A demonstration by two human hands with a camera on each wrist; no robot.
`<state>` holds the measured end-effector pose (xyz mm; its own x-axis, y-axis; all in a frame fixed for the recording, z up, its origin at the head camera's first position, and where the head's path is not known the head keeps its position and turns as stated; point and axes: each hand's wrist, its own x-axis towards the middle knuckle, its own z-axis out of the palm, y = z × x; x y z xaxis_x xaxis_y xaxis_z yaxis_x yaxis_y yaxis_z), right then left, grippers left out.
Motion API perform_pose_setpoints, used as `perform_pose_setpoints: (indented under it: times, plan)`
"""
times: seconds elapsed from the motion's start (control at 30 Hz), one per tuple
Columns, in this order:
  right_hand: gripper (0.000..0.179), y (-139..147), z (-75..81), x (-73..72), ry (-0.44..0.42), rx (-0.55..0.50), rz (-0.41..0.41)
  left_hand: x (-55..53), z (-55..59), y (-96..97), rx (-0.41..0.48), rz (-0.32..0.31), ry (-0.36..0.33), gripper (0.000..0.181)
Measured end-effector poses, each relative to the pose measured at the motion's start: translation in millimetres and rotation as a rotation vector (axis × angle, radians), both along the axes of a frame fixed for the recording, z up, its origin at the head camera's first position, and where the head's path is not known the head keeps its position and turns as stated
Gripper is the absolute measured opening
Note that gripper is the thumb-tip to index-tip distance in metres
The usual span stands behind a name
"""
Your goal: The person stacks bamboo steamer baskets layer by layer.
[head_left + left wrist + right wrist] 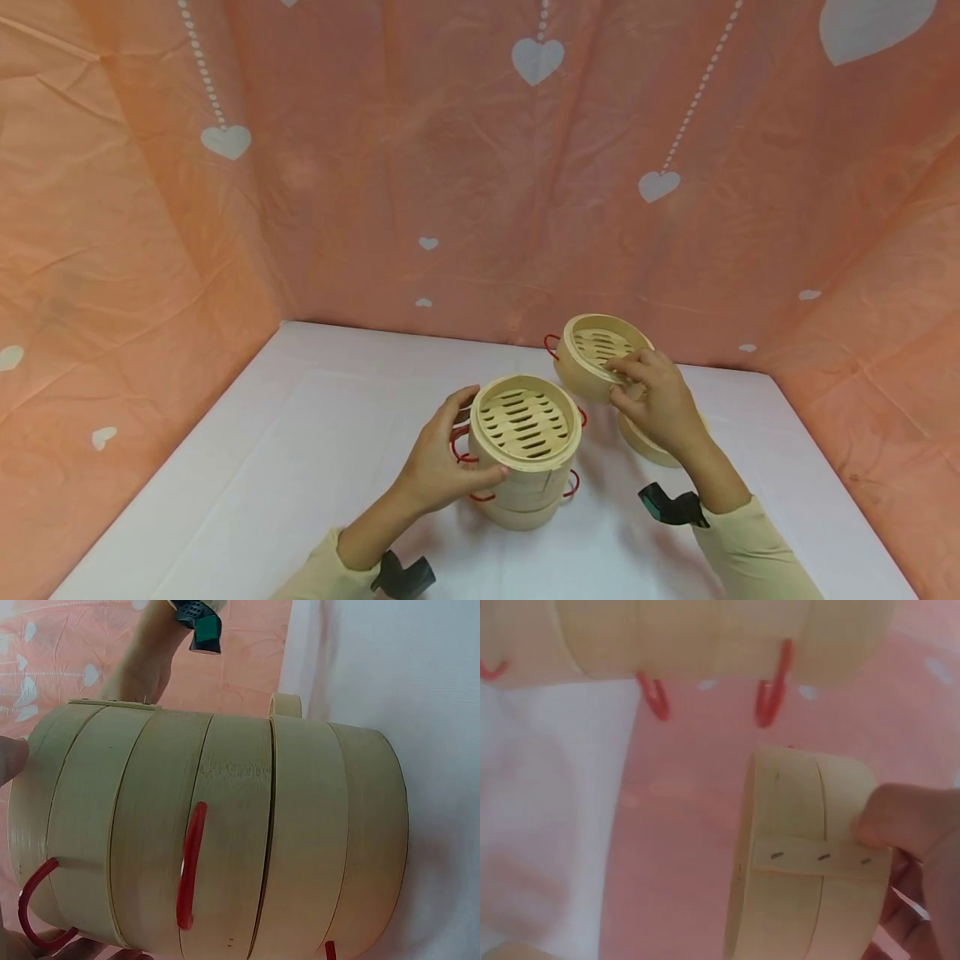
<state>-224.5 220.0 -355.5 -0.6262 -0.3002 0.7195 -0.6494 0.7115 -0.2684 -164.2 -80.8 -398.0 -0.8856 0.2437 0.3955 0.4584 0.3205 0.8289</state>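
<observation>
A stack of round bamboo steamer baskets (521, 483) with red loop handles stands upright on the white table. My left hand (442, 471) holds its top tier from the left, thumb in front and fingers behind. In the left wrist view the stacked walls (150, 825) fill much of the picture. Off to the right, my right hand (667, 408) pinches the rim of a separate steamer basket (581, 375), raised and tilted, its slatted floor showing. The right wrist view shows the thumb on that basket's stapled side (787, 810). The two held pieces are apart.
Another round bamboo piece (648, 447) lies on the table (337, 400) under my right hand, which partly hides it. Pink-orange cloth with white hearts (480, 167) hangs behind the table and along both sides.
</observation>
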Motion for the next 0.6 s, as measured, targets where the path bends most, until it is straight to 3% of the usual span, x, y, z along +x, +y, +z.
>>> perform_pose_setpoints:
  times: [0.6]
  plan:
    - [0.032, 0, 24.8, 18.8, -0.009, 0.058, 0.048, -0.4, 0.6, 0.8, 0.023, 0.001, -0.081, 0.092]
